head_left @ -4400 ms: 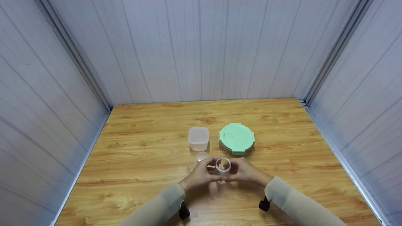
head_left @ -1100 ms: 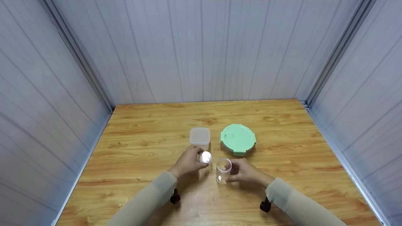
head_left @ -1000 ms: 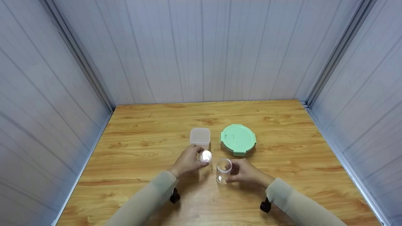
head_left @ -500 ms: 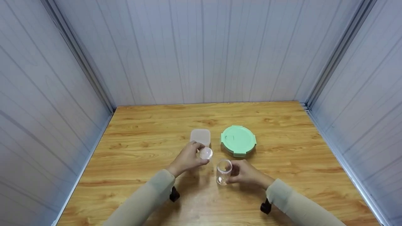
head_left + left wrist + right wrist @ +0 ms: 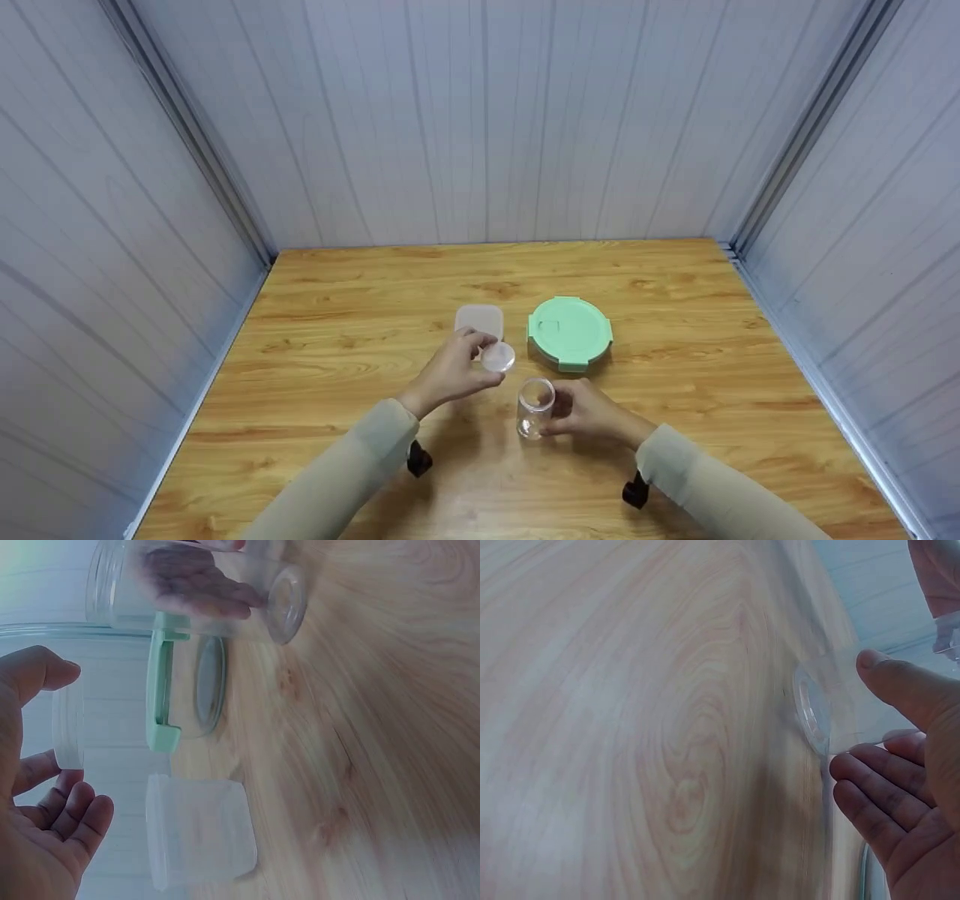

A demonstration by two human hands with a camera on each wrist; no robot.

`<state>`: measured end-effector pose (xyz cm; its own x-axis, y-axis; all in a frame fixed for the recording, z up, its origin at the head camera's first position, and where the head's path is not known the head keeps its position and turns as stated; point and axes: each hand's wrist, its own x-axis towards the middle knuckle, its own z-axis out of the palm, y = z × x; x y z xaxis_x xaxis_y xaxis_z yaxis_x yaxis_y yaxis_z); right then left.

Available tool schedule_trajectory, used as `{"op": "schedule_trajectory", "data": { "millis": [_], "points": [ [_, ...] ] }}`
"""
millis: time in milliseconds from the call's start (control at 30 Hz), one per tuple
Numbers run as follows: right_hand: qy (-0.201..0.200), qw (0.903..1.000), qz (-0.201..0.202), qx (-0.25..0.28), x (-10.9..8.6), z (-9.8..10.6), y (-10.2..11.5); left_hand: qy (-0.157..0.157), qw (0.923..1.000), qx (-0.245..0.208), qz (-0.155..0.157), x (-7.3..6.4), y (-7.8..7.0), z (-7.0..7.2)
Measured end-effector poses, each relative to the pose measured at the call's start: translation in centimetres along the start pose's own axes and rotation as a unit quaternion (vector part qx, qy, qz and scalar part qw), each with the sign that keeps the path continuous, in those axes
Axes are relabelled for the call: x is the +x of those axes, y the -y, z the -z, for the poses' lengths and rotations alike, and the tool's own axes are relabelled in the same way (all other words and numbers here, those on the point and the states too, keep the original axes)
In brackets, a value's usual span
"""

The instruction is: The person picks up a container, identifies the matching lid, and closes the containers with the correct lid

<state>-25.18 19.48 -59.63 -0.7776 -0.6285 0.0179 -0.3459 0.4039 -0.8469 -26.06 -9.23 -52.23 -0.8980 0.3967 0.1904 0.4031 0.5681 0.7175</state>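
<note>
A small round translucent lid (image 5: 498, 358) is pinched at its edge by my left hand (image 5: 448, 375). In the left wrist view, that lid (image 5: 69, 724) stands on edge between thumb and fingertips, its flat side turned away. My right hand (image 5: 594, 414) grips a clear cylindrical jar (image 5: 529, 421) from the right, thumb on the near side. The jar is upright with its mouth uncovered, and nothing shows inside. The lid is apart from it, up and to the left of its rim. In the right wrist view, the jar's round base (image 5: 811, 709) is down by the wood.
Behind the left hand stands a square translucent container (image 5: 480, 319), partly hidden by the fingers. To its right is a round glass food box with a mint-green clip lid (image 5: 570, 330). The wooden table (image 5: 337, 300) is bounded by pale panel walls (image 5: 480, 120).
Earlier both hands held the jar while the lid lay on the table. The left hand then let go of the jar, took the lid, and has since raised it slightly rightward. The right hand stays put.
</note>
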Motion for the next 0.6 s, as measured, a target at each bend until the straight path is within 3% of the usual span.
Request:
{"op": "schedule_trajectory", "data": {
  "millis": [600],
  "points": [
    [0.0, 0.9998, 0.02, 0.001, 0.0, 0.0, -0.1, 0.035, 0.9972, -0.053, -0.038, -0.5, -2.5, -1.3]
  ]
}}
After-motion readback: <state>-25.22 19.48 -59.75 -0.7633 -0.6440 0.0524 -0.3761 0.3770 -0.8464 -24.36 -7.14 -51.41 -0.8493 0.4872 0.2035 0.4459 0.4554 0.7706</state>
